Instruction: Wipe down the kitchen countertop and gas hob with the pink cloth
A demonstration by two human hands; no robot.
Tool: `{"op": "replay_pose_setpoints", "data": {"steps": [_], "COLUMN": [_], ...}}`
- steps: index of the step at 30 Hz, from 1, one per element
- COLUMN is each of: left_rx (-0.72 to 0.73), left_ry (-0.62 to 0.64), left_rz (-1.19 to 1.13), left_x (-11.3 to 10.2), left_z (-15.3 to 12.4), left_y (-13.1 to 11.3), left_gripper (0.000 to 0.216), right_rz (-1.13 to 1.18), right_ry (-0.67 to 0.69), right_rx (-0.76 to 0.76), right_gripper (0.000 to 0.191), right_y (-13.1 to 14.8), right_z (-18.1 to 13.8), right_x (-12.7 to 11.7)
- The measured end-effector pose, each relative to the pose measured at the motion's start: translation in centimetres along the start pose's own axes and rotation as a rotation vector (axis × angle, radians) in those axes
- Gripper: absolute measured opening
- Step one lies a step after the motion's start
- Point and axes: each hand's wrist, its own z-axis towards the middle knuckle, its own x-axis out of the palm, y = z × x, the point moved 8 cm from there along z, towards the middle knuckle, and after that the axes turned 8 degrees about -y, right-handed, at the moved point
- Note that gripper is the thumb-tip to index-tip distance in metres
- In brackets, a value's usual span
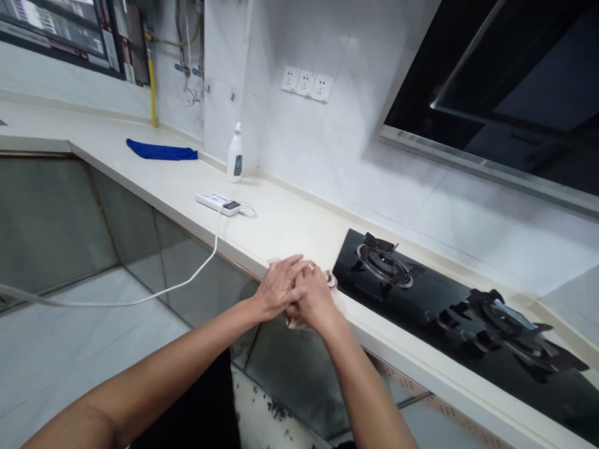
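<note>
My left hand [279, 288] and my right hand [317, 298] meet at the counter's front edge, left of the stove. Both grip a pale pinkish cloth [299, 324], which is mostly covered by them. Part of it hangs over the edge, and a bit shows beside the right hand's knuckles. The left fingers reach across toward the right hand, and the two hands touch. The right fingers curl over the cloth; their tips are hidden.
A black gas stove [421, 312] lies to the right under a dark range hood [510, 93]. On the white counter [281, 218] are a white power bank-like device [218, 202] with a cable [187, 284], a spray bottle [234, 156] and a blue cloth [161, 151].
</note>
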Motion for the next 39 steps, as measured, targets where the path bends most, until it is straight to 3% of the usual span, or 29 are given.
{"op": "replay_pose_setpoints", "data": {"steps": [2, 4, 8, 10, 13, 17, 20, 23, 26, 30, 33, 36, 39], "left_rx": [0.059, 0.093, 0.068, 0.034, 0.047, 0.159, 0.168, 0.204, 0.295, 0.385, 0.429, 0.382, 0.265], "left_ry": [0.086, 0.145, 0.249, 0.292, 0.340, 0.444, 0.489, 0.360, 0.208, 0.195, 0.260, 0.310, 0.325], "left_rz": [0.084, 0.180, 0.319, 0.307, 0.215, 0.085, 0.083, 0.213, 0.348, 0.393, 0.361, 0.341, 0.374], "left_x": [1.2, 2.0, 2.9, 3.5, 5.1, 8.8, 12.2, 14.4, 15.2, 15.2, 13.9, 10.5, 4.7], "left_z": [-0.5, -0.6, -0.4, -0.2, 0.1, 0.1, 0.1, 0.3, 0.0, -0.6, -0.9, -1.1, -1.2], "left_y": [0.1, 0.4, -0.4, -1.8, -5.0, -10.3, -13.0, -14.5, -15.3, -14.2, -11.4, -6.3, 0.2], "left_gripper": [0.083, 0.088, 0.084, 0.092, 0.092, 0.067, 0.073, 0.089, 0.072, 0.062, 0.064, 0.071, 0.083], "right_rz": [0.193, 0.369, 0.297, 0.204, 0.045, -0.026, -0.010, 0.017, 0.048, 0.072, 0.071, 0.062, 0.053], "right_ry": [-0.014, -0.083, -0.380, -0.469, -0.458, -0.406, -0.390, -0.375, -0.356, -0.358, -0.348, -0.324, -0.308], "right_rx": [-0.070, -0.060, 0.227, 0.356, 0.502, 0.521, 0.508, 0.538, 0.585, 0.595, 0.607, 0.610, 0.618], "right_gripper": [0.093, 0.082, 0.055, 0.057, 0.066, 0.066, 0.065, 0.067, 0.068, 0.070, 0.070, 0.072, 0.075], "right_y": [-1.7, -5.0, -15.3, -19.9, -24.5, -26.2, -26.3, -26.8, -27.7, -28.2, -28.3, -28.2, -28.0], "right_z": [-2.4, -5.2, -11.9, -15.4, -19.3, -21.0, -20.9, -20.9, -21.3, -21.8, -22.1, -22.1, -22.0], "right_x": [-1.7, -4.0, -7.6, -7.5, -5.3, -2.8, -2.6, -2.9, -3.0, -3.0, -3.0, -3.0, -2.9]}}
